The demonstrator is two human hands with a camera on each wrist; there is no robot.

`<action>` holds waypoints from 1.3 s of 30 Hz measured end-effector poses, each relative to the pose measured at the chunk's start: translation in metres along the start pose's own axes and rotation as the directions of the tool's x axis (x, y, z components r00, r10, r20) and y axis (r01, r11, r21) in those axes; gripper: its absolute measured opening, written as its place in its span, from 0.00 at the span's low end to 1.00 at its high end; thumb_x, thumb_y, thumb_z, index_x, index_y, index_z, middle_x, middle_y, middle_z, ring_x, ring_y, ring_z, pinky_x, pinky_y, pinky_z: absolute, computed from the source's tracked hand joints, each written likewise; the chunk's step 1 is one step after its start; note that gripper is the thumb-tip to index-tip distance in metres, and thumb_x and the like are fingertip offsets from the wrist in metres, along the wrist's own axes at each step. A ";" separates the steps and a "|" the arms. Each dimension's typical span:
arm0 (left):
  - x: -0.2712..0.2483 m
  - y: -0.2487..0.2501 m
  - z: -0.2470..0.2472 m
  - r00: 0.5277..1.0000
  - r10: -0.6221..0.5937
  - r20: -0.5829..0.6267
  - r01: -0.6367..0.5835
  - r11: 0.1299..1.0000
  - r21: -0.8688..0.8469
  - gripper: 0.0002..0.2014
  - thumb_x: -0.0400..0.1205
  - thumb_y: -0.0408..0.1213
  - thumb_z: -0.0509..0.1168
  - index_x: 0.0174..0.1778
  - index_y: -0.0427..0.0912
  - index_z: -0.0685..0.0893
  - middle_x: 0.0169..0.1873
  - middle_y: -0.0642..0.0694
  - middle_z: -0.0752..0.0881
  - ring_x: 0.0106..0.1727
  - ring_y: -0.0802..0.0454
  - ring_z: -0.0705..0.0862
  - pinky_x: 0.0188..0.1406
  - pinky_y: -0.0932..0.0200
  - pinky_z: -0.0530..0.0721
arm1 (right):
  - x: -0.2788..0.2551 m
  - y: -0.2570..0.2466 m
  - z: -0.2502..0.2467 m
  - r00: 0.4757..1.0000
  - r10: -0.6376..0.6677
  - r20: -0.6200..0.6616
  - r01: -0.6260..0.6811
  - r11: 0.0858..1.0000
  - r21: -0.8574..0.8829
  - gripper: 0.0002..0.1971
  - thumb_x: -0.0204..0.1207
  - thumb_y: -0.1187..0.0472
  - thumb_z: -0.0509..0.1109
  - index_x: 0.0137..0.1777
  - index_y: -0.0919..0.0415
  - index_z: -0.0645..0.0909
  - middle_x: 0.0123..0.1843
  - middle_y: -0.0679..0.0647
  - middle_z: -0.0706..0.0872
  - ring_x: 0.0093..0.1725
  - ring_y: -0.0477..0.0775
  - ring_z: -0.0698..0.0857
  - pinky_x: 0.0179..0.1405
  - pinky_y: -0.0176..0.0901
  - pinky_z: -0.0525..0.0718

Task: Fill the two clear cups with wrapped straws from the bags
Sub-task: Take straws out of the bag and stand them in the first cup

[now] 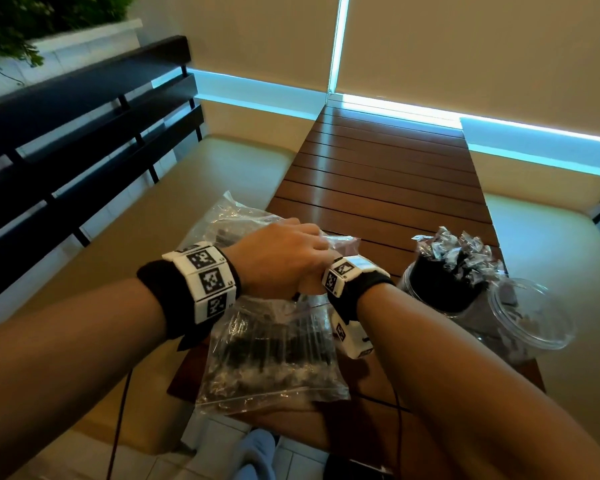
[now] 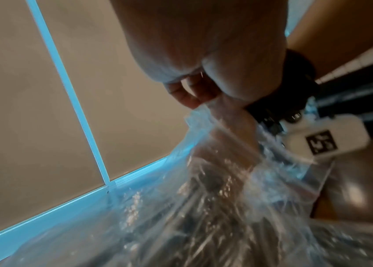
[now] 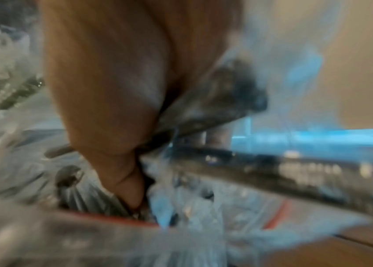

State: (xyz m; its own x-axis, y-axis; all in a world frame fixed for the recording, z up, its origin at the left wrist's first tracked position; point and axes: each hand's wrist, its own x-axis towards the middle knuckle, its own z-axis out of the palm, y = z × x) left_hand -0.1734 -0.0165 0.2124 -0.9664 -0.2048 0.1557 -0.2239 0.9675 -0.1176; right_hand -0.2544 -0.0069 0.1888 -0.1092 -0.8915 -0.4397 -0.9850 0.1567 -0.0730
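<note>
Wrapped straws sit mostly in the near zip bag, at the table's near-left edge; a second bag lies just behind it. Far cup is already packed with wrapped straws; near cup beside it looks empty, hard to tell through clear plastic. Step in hand, my read: pulling a bunch out for the near cup. Left hand pinches the bag mouth, holding it open. Right hand is inside the bag; the blurred right wrist view shows fingers curled on a dark straw bundle. Next: draw the bundle clear without snagging the zip, carry it right, stand it upright in the near cup.
</note>
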 end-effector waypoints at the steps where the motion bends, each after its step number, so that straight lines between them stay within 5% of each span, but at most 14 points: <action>1: 0.001 -0.001 0.000 0.992 -0.063 0.109 0.062 0.998 0.013 0.09 0.77 0.47 0.67 0.51 0.52 0.86 0.45 0.55 0.88 0.44 0.54 0.85 0.53 0.52 0.85 | 0.003 0.005 0.005 0.998 0.007 0.063 -0.006 1.000 -0.015 0.20 0.64 0.72 0.79 0.53 0.68 0.76 0.42 0.79 0.73 0.36 0.78 0.72 0.41 0.59 0.74; 2: 0.000 -0.004 0.000 0.965 -0.141 0.220 0.130 0.990 0.063 0.09 0.79 0.50 0.63 0.47 0.54 0.86 0.43 0.55 0.88 0.41 0.55 0.85 0.53 0.51 0.85 | 0.009 0.004 -0.001 0.997 0.024 -0.067 -0.034 0.987 -0.156 0.16 0.69 0.64 0.78 0.55 0.66 0.80 0.46 0.74 0.80 0.42 0.75 0.79 0.42 0.55 0.78; 3: -0.001 -0.005 0.001 0.926 -0.226 0.302 0.199 0.973 0.117 0.12 0.80 0.52 0.59 0.44 0.52 0.85 0.41 0.54 0.88 0.37 0.54 0.84 0.50 0.51 0.86 | 0.013 0.033 0.000 0.991 -0.117 -0.063 0.111 0.990 -0.091 0.14 0.71 0.57 0.77 0.53 0.62 0.83 0.47 0.64 0.86 0.45 0.67 0.84 0.42 0.49 0.81; 6: 0.002 -0.003 0.009 0.859 -0.404 0.315 0.357 0.913 0.197 0.18 0.83 0.58 0.58 0.46 0.47 0.82 0.40 0.50 0.86 0.33 0.52 0.79 0.40 0.56 0.83 | 0.020 0.067 0.007 0.972 -0.228 -0.062 0.226 0.974 -0.036 0.12 0.71 0.49 0.75 0.45 0.58 0.84 0.41 0.56 0.87 0.42 0.59 0.86 0.44 0.46 0.83; 10: 0.011 -0.001 0.030 0.851 -0.463 0.248 0.430 0.885 0.179 0.21 0.80 0.55 0.66 0.61 0.43 0.75 0.50 0.48 0.85 0.41 0.50 0.82 0.44 0.55 0.84 | 0.031 0.068 0.014 0.952 -0.290 -0.098 0.296 0.954 0.049 0.14 0.69 0.55 0.77 0.52 0.59 0.82 0.44 0.52 0.83 0.46 0.55 0.82 0.40 0.42 0.76; 13: 0.013 -0.003 0.043 0.830 -0.469 0.302 0.426 0.883 0.198 0.28 0.75 0.64 0.67 0.62 0.48 0.80 0.55 0.47 0.81 0.53 0.48 0.80 0.54 0.52 0.77 | 0.033 0.078 0.015 0.953 -0.297 -0.055 0.300 0.953 0.049 0.10 0.69 0.55 0.79 0.38 0.54 0.79 0.34 0.45 0.79 0.38 0.51 0.80 0.32 0.35 0.73; 17: 0.012 -0.007 0.055 0.757 -0.549 0.356 0.508 0.836 0.209 0.28 0.74 0.69 0.64 0.63 0.55 0.83 0.58 0.45 0.76 0.59 0.46 0.76 0.60 0.47 0.73 | 0.032 0.081 0.018 0.943 -0.329 -0.047 0.332 0.929 0.162 0.14 0.65 0.58 0.81 0.51 0.56 0.88 0.42 0.51 0.88 0.39 0.49 0.84 0.37 0.37 0.78; 22: 0.007 -0.009 0.061 0.750 -0.553 0.362 0.534 0.830 0.162 0.23 0.80 0.62 0.63 0.70 0.60 0.79 0.54 0.45 0.74 0.57 0.45 0.76 0.56 0.48 0.74 | 0.024 0.089 0.004 0.944 -0.328 0.040 0.303 0.908 0.289 0.18 0.69 0.64 0.76 0.60 0.56 0.83 0.52 0.53 0.87 0.48 0.53 0.86 0.46 0.45 0.85; 27: 0.001 -0.011 0.062 0.712 -0.574 0.405 0.576 0.807 0.132 0.23 0.78 0.61 0.66 0.67 0.56 0.82 0.47 0.49 0.65 0.54 0.47 0.74 0.55 0.48 0.79 | 0.020 0.092 -0.005 0.947 -0.302 0.109 0.173 0.766 0.619 0.20 0.70 0.79 0.63 0.55 0.56 0.79 0.55 0.54 0.85 0.45 0.53 0.86 0.34 0.40 0.83; 32: -0.003 -0.012 0.063 0.699 -0.583 0.414 0.623 0.781 0.049 0.21 0.78 0.59 0.69 0.63 0.53 0.83 0.46 0.49 0.67 0.47 0.51 0.69 0.50 0.49 0.84 | 0.020 0.085 -0.008 0.952 -0.305 -0.010 0.304 0.944 0.126 0.10 0.76 0.65 0.68 0.55 0.53 0.84 0.53 0.50 0.86 0.49 0.52 0.83 0.48 0.42 0.80; 39: -0.012 -0.012 0.058 0.686 -0.593 0.423 0.653 0.757 0.001 0.20 0.77 0.57 0.70 0.59 0.49 0.86 0.49 0.48 0.73 0.47 0.49 0.76 0.48 0.49 0.84 | 0.016 0.073 -0.006 0.921 -0.376 -0.106 0.355 0.919 -0.174 0.08 0.77 0.64 0.67 0.48 0.61 0.88 0.43 0.55 0.85 0.43 0.56 0.81 0.40 0.42 0.75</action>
State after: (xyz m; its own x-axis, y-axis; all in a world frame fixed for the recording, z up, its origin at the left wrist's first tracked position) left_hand -0.1663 -0.0342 0.1546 -0.5833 -0.7765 -0.2385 -0.8012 0.5983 0.0115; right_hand -0.3290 -0.0124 0.1812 0.2554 -0.9245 -0.2828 -0.9668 -0.2465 -0.0674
